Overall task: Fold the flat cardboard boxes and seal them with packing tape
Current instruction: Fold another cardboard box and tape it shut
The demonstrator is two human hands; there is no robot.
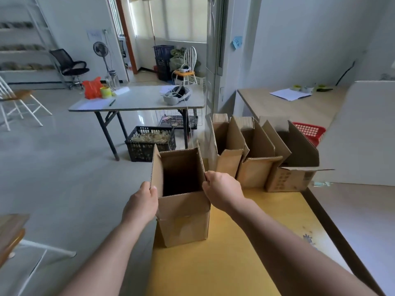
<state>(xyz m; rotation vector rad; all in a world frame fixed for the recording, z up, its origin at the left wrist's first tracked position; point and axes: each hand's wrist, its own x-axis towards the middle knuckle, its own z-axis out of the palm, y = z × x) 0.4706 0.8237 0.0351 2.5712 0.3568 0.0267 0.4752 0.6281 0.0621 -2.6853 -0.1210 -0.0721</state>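
Around the open box (186,218), the yellow surface (245,248) offers a hand free passage from 3 to 6 o'clock. A row of three boxes (256,174) blocks 1 to 2 o'clock, with a white board (359,135) standing behind them. At 9 o'clock the surface ends above open floor (74,178).

We are losing the fingertips of the left hand (142,205) behind the nine o'clock flap of the open box (183,218), and those of the right hand (222,192) behind its three o'clock flap. Darkness is hiding its floor. The lettering on the printed box (286,180) is showing too small to read.
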